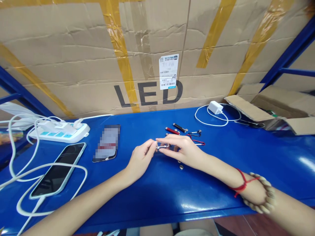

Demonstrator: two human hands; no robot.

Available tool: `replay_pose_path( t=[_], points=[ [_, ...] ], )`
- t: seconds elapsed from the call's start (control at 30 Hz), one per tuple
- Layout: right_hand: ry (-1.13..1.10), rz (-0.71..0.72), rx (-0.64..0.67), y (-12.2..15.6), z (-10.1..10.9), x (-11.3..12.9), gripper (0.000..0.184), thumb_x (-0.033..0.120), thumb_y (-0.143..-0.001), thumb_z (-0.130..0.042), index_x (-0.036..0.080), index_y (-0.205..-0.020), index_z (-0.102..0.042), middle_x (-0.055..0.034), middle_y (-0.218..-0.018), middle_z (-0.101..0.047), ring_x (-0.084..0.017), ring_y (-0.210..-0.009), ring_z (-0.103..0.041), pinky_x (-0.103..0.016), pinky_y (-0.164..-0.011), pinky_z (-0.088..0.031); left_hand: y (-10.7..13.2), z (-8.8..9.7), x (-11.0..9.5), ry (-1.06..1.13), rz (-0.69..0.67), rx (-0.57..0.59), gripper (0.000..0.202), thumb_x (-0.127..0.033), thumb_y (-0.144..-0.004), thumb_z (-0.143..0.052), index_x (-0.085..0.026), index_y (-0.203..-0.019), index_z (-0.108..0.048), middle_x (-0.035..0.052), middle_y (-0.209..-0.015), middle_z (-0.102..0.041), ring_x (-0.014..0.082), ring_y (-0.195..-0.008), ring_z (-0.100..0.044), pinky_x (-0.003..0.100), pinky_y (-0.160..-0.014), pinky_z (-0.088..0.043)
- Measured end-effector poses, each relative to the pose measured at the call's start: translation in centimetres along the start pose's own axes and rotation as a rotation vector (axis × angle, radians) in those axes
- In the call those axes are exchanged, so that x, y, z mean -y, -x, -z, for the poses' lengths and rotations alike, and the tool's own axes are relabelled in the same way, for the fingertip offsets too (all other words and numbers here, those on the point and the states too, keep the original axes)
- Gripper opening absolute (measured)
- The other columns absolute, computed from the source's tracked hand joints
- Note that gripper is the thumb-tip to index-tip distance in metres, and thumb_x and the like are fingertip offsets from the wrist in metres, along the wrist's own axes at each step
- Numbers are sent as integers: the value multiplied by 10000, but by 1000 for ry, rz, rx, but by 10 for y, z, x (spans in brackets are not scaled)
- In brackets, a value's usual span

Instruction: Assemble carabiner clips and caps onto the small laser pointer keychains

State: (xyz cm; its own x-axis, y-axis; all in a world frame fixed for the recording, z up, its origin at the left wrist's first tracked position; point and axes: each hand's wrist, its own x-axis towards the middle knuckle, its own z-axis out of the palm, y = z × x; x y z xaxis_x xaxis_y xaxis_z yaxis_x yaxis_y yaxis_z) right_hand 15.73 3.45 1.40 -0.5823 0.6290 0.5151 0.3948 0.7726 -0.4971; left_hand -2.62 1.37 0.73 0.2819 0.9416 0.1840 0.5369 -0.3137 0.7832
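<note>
A small silver carabiner (162, 146) is between my two hands, just above the blue table. My left hand (140, 159) pinches its left end between thumb and fingertips. My right hand (186, 150) has its thumb and fingers on either side of the clip's right part. Just beyond the right hand lie a red metal tube (172, 130) and a black metal tube (179, 127). A black carabiner (195, 133) and a red carabiner (199, 143) rest beside that hand, which partly hides the red one. A small round silver piece, like a button cell (181, 167), lies below it.
On the left are a power strip (59, 132), a white-cased phone (59, 170) with looping cables, and another phone (107, 144). A white charger (215, 107) and an open cardboard box (278, 101) sit at the right. A large taped carton (93, 65) stands behind.
</note>
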Motion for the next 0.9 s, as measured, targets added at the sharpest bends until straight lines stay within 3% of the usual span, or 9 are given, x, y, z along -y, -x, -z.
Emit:
replay_pose_path(
  t=[0.13,0.3,0.43,0.73,0.9],
  points=[
    [188,104,69,0,2,0,299,253,-903,-446,113,-1127,-585,-107,-906,-637,-198,-824,-612,-294,-693,-487,-1,0,-1,-39,12,4,351,-400,-902,-318,-177,-644,-401,-44,-569,-404,100,-534,-392,219,-537,-287],
    [254,71,219,-1,5,3,227,240,-902,-444,114,-1005,-602,-52,-740,-588,-148,-641,-563,-237,-574,-419,0,0,-1,-65,9,42,349,-400,-882,-325,-178,-619,-377,-45,-550,-379,99,-523,-372,219,-519,-264],
    [286,83,212,-1,3,3,196,228,-896,-450,105,-925,-600,-25,-672,-527,-124,-566,-486,-231,-542,-372,0,0,-1,-67,-7,50,349,-403,-879,-318,-178,-619,-375,-45,-552,-372,98,-522,-364,218,-517,-261],
    [298,226,-49,-1,-3,4,255,199,-925,-379,97,-877,-608,-29,-634,-498,-115,-574,-458,-216,-567,-389,1,-1,-1,-34,-71,66,309,-368,-895,-321,-178,-661,-389,-49,-584,-386,89,-532,-372,206,-537,-288],
    [277,209,-215,-3,1,-2,205,182,-909,-436,76,-938,-609,-51,-684,-544,-119,-607,-486,-228,-600,-421,3,-1,-1,8,-60,102,246,-382,-906,-308,-193,-797,-421,-57,-584,-398,99,-520,-388,211,-536,-304]
  ],
)
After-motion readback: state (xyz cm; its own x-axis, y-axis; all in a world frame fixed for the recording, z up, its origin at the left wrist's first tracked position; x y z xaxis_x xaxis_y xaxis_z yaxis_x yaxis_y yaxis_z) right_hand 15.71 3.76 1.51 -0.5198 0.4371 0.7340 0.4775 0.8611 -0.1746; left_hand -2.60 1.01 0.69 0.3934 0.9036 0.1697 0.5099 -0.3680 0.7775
